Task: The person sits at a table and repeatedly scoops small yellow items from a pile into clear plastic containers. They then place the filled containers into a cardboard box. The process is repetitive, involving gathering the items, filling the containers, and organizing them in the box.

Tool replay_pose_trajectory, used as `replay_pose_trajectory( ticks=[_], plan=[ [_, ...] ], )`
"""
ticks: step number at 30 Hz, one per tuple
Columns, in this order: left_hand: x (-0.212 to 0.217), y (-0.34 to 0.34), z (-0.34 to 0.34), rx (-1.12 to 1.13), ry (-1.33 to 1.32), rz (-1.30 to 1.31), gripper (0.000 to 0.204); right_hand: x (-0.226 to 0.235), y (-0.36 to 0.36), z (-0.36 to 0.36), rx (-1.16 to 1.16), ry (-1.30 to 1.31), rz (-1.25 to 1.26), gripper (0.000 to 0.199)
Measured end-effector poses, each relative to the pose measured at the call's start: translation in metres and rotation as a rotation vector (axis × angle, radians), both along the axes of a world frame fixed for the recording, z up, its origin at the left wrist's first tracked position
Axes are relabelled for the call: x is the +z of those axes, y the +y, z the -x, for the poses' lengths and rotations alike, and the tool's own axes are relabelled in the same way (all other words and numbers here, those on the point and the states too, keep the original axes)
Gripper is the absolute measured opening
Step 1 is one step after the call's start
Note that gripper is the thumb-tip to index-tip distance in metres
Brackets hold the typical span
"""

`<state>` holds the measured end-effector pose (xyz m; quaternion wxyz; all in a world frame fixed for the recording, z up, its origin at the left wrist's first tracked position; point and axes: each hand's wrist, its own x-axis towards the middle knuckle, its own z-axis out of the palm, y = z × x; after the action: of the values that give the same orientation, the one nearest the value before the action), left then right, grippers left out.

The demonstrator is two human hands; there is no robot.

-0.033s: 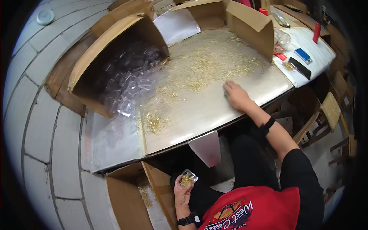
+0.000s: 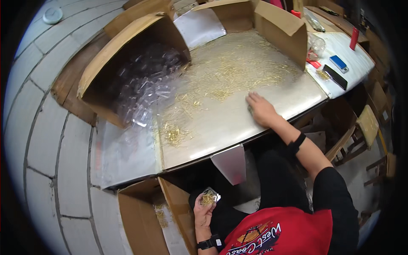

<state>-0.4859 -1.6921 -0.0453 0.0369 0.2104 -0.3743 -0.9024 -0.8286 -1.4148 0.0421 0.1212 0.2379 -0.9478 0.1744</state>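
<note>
Left grip (image 2: 204,213) pinching the clear box (image 2: 217,197), gold pieces (image 2: 208,198) inside, by the thigh (image 2: 223,207) | right hand (image 2: 262,112) palm-down, fingers extended, on the surface (image 2: 212,138) | one tilt could spill them!

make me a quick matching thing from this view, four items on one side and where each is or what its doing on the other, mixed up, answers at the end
1. left hand
2. right hand
3. clear plastic pieces
4. red cylinder

A. palm down at the metal tabletop, near its front edge
B. upright on the white surface at the right
C. holding a small clear container with gold-coloured bits in it
D. heaped in the open-fronted cardboard box at the left

Pairs: 1-C, 2-A, 3-D, 4-B
</note>
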Motion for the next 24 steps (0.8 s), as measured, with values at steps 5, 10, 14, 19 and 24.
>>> replay_pose_trajectory(
  ticks=[5, 10, 14, 19, 24],
  plan=[
    [-0.015, -0.001, -0.006, -0.032, -0.042, 0.039, 0.041, 0.004, -0.030, -0.031, 0.166, -0.114, 0.314, 0.036],
    [-0.023, 0.009, 0.009, -0.135, -0.005, 0.030, 0.036, 0.006, -0.006, 0.036, -0.153, 0.022, 0.159, 0.037],
    [-0.021, 0.010, 0.021, -0.138, -0.079, 0.048, 0.040, 0.018, -0.036, 0.002, -0.029, -0.068, -0.065, 0.038],
    [-0.037, 0.022, 0.039, -0.246, -0.205, 0.093, 0.038, 0.026, -0.042, -0.058, 0.152, -0.254, 0.219, 0.039],
    [-0.043, 0.040, 0.061, -0.371, -0.274, 0.171, 0.041, 0.000, -0.044, -0.044, 0.042, 0.014, 0.255, 0.041]
  ],
)
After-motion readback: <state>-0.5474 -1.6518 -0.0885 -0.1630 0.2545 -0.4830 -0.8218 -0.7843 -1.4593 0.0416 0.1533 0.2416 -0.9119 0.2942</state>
